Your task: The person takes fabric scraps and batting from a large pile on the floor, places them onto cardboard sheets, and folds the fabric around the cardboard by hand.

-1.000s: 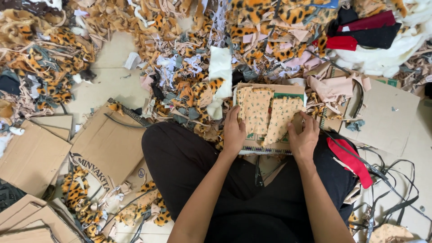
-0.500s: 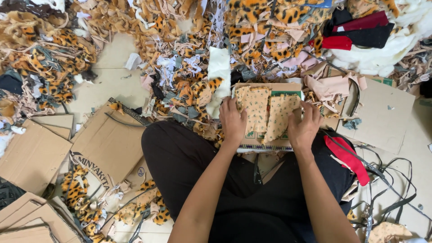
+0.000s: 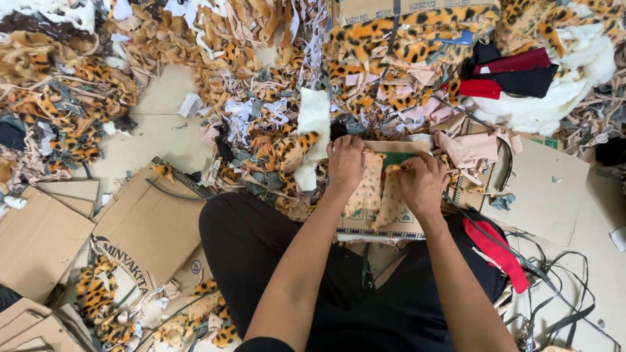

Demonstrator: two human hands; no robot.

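I see two tan spotted fabric pieces (image 3: 381, 195) lying side by side on a green cutting mat (image 3: 398, 158) that rests across my lap. My left hand (image 3: 345, 161) lies flat, fingers closed together, pressing the upper end of the left piece. My right hand (image 3: 422, 182) is curled, fingertips pinching the upper edge of the right piece. I judge the step in hand to be aligning the two pieces along their inner edges. The next move calls for steady downward pressure from the left hand while the right shifts its piece. Beyond the left hand lies a white fleece strip (image 3: 313, 133); outside the right hand, a red strip (image 3: 499, 254) and flat cardboard (image 3: 541, 189) on the floor.
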